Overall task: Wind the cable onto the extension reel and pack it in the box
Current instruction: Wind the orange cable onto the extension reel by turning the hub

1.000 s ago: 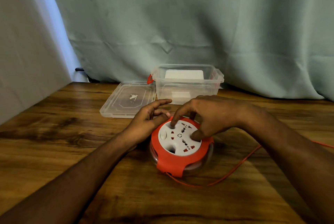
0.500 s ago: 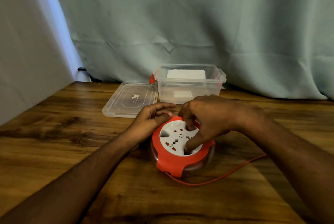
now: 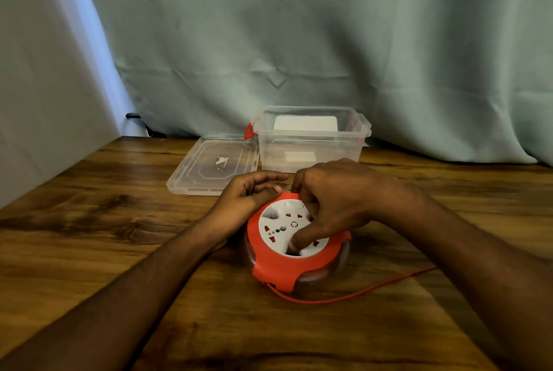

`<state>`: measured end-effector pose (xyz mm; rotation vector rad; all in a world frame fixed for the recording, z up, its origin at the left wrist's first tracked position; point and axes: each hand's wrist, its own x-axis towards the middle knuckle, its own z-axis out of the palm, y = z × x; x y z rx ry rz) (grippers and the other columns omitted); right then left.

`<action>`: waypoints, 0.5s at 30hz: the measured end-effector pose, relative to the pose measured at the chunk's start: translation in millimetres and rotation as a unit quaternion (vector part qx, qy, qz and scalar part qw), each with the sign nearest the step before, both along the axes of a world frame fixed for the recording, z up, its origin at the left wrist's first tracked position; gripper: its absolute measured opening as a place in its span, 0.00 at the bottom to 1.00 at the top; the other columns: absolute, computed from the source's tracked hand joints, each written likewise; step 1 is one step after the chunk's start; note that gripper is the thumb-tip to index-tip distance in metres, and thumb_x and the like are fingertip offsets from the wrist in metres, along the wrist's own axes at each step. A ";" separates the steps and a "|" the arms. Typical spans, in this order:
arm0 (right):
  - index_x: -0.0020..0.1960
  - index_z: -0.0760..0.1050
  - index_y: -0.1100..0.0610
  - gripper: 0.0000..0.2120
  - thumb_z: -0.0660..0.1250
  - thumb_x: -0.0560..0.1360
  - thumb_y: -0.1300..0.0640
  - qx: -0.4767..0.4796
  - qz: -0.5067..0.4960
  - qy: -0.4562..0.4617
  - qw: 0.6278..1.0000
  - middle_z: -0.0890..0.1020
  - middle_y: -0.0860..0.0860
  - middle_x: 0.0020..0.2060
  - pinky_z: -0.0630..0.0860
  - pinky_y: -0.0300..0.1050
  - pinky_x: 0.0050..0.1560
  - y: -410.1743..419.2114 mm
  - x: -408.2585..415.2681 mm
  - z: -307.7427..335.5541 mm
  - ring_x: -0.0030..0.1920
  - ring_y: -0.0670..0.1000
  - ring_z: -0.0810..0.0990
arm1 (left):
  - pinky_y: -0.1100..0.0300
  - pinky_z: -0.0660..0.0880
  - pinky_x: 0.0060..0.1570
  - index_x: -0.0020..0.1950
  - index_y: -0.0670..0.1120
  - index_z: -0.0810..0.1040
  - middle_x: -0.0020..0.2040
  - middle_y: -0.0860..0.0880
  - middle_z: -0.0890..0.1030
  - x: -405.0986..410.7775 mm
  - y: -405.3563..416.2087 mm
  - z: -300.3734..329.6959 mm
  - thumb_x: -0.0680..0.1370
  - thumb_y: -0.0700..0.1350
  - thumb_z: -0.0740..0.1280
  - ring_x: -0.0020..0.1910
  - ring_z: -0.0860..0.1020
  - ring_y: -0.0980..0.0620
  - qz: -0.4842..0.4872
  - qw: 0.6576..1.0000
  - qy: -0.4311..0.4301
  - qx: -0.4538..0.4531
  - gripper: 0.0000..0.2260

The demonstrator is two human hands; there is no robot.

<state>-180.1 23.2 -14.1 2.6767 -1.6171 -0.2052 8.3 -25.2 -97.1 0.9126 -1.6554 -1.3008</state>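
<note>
Our left hand point(image 3: 245, 200) curls round the reel point(image 3: 294, 246) at its 10 o'clock edge, and our right hand point(image 3: 332, 206) grips the white middle with bent fingers. The cable point(image 3: 353, 295) trails off toward 4 o'clock, so it could snag or loop if we turn too fast. The box point(image 3: 311, 143) waits open at 12 o'clock.

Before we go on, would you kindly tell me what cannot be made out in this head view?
- Cable: its far end and plug are hidden behind the right forearm.
- Extension reel: how much is wound is unclear through the dim housing.
- Right hand: it covers part of the socket face.
- Box: the white item inside is unidentifiable.
</note>
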 end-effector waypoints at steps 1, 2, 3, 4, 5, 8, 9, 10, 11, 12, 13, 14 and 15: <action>0.50 0.76 0.49 0.30 0.72 0.64 0.25 0.001 -0.001 0.000 1.000 0.84 0.46 0.49 0.72 0.38 0.35 -0.7 0.3 -0.1 0.45 0.47 0.82 | 0.54 0.84 0.47 0.66 0.45 0.79 0.54 0.43 0.86 0.1 -0.2 0.7 0.82 0.39 0.66 0.51 0.86 0.43 -0.002 1.000 0.002 0.002 0.13; 0.53 0.77 0.50 0.32 0.72 0.64 0.25 0.005 -0.001 0.000 1.000 0.84 0.46 0.49 0.72 0.37 0.35 -0.9 0.8 -0.3 0.45 0.48 0.83 | 0.53 0.84 0.48 0.66 0.45 0.79 0.55 0.43 0.86 0.2 -0.3 0.5 0.82 0.39 0.66 0.51 0.86 0.42 -0.004 1.000 0.002 0.003 0.13; 0.54 0.78 0.51 0.32 0.72 0.65 0.25 0.010 -0.004 -0.001 1.000 0.85 0.47 0.48 0.72 0.37 0.35 -0.5 1.4 -0.4 0.45 0.48 0.83 | 0.52 0.84 0.49 0.67 0.45 0.79 0.55 0.43 0.86 0.2 -0.5 0.5 0.82 0.39 0.66 0.52 0.86 0.42 -0.006 1.000 0.000 0.003 0.14; 0.54 0.79 0.52 0.33 0.71 0.65 0.25 0.013 -0.006 -0.003 1.000 0.85 0.47 0.48 0.71 0.37 0.35 0.7 2.2 -0.6 0.45 0.48 0.83 | 0.51 0.84 0.49 0.67 0.45 0.79 0.55 0.42 0.86 -0.1 -0.5 0.5 0.82 0.39 0.66 0.52 0.86 0.42 -0.007 1.000 0.000 0.004 0.14; 0.52 0.79 0.52 0.33 0.71 0.66 0.25 0.008 -0.004 -0.006 1.000 0.84 0.47 0.47 0.70 0.37 0.34 1.6 3.3 -1.2 0.44 0.49 0.83 | 0.52 0.84 0.49 0.66 0.44 0.79 0.55 0.42 0.86 -0.2 -0.2 0.6 0.82 0.39 0.65 0.52 0.86 0.41 -0.008 1.000 0.005 0.006 0.14; 0.49 0.78 0.52 0.31 0.67 0.68 0.24 -0.020 0.012 0.000 1.000 0.81 0.45 0.44 0.63 0.37 0.38 5.8 8.8 -2.3 0.43 0.47 0.80 | 0.53 0.84 0.49 0.66 0.43 0.79 0.56 0.42 0.86 -0.8 0.0 0.2 0.82 0.38 0.65 0.52 0.86 0.41 -0.009 1.000 0.011 0.008 0.13; 0.48 0.77 0.51 0.30 0.66 0.69 0.24 -0.024 0.015 0.002 1.000 0.79 0.44 0.43 0.63 0.38 0.42 7.8 10.6 -2.3 0.43 0.46 0.78 | 0.53 0.84 0.49 0.66 0.43 0.79 0.56 0.42 0.86 -0.8 0.2 0.4 0.82 0.38 0.65 0.53 0.86 0.41 -0.009 1.000 0.010 0.007 0.13; 0.46 0.75 0.50 0.28 0.65 0.71 0.25 -0.024 0.015 0.002 1.000 0.78 0.44 0.41 0.65 0.40 0.47 9.5 12.0 -2.0 0.42 0.45 0.77 | 0.54 0.84 0.48 0.66 0.43 0.79 0.56 0.42 0.86 -0.8 0.3 0.8 0.82 0.38 0.65 0.52 0.86 0.41 -0.010 1.000 0.010 0.007 0.13; 0.44 0.75 0.49 0.27 0.64 0.71 0.25 -0.023 0.014 0.004 1.000 0.77 0.43 0.40 0.68 0.42 0.53 10.5 13.2 -1.7 0.40 0.44 0.76 | 0.55 0.84 0.47 0.66 0.43 0.79 0.56 0.42 0.86 -0.7 0.6 1.4 0.82 0.38 0.65 0.52 0.86 0.42 -0.010 1.000 0.009 0.007 0.13; 0.43 0.75 0.49 0.26 0.64 0.71 0.25 -0.019 0.013 0.007 1.000 0.78 0.43 0.40 0.70 0.44 0.57 11.0 13.9 -1.4 0.39 0.44 0.76 | 0.56 0.84 0.46 0.66 0.43 0.79 0.55 0.42 0.86 -0.6 0.6 1.3 0.82 0.38 0.65 0.51 0.86 0.42 -0.009 1.000 0.008 0.007 0.13; 0.42 0.74 0.49 0.26 0.64 0.71 0.25 -0.012 0.013 0.009 1.000 0.78 0.43 0.39 0.71 0.45 0.59 10.4 13.8 -1.0 0.39 0.44 0.76 | 0.56 0.84 0.46 0.66 0.43 0.79 0.55 0.42 0.86 -0.5 0.6 1.2 0.82 0.38 0.64 0.51 0.86 0.42 -0.008 1.000 0.008 0.008 0.13; 0.39 0.72 0.48 0.25 0.65 0.71 0.25 0.001 0.014 0.009 1.000 0.79 0.43 0.39 0.71 0.44 0.56 9.8 12.8 0.1 0.39 0.43 0.77 | 0.55 0.84 0.46 0.66 0.43 0.79 0.55 0.42 0.86 -0.4 0.6 0.9 0.82 0.38 0.65 0.51 0.86 0.42 -0.009 1.000 0.008 0.008 0.13; 0.37 0.71 0.46 0.24 0.65 0.71 0.26 0.018 0.013 0.009 1.000 0.80 0.44 0.40 0.72 0.43 0.53 8.1 10.5 1.6 0.40 0.44 0.79 | 0.54 0.84 0.47 0.66 0.44 0.79 0.55 0.42 0.86 -0.3 0.8 0.7 0.82 0.38 0.65 0.51 0.86 0.42 -0.009 1.000 0.008 0.009 0.13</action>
